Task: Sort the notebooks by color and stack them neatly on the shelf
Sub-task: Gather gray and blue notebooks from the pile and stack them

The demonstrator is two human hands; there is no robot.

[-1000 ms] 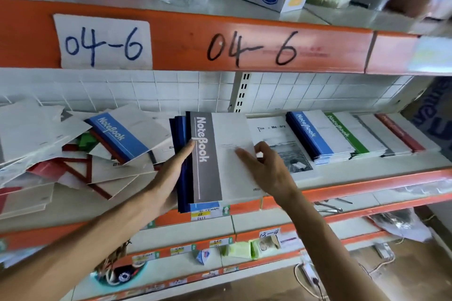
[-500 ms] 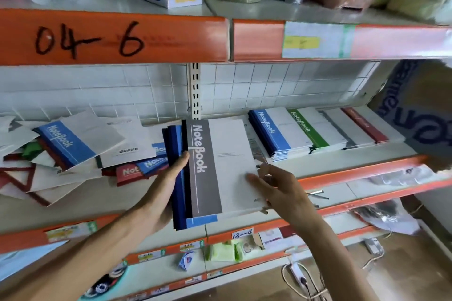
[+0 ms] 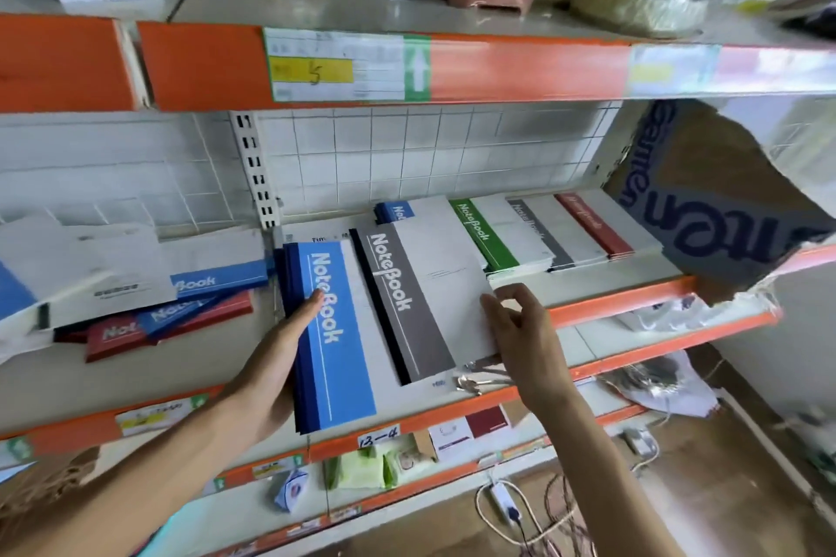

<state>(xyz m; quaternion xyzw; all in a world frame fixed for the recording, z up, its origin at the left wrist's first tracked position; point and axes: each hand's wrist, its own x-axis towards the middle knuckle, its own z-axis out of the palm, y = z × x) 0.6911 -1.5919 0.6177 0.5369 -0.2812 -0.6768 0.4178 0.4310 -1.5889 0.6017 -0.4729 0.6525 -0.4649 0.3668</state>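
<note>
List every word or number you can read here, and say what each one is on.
"NoteBook": blue notebook, held by the left hand.
"NoteBook": grey notebook, held by the right hand.
"NoteBook": green notebook.
"13-4": white tag on the lower shelf edge.
"5": yellow label on the upper shelf edge.
Other price labels: too blurred.

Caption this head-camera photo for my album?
Right hand lifts a grey notebook off the blue notebooks in the left hand.
</note>
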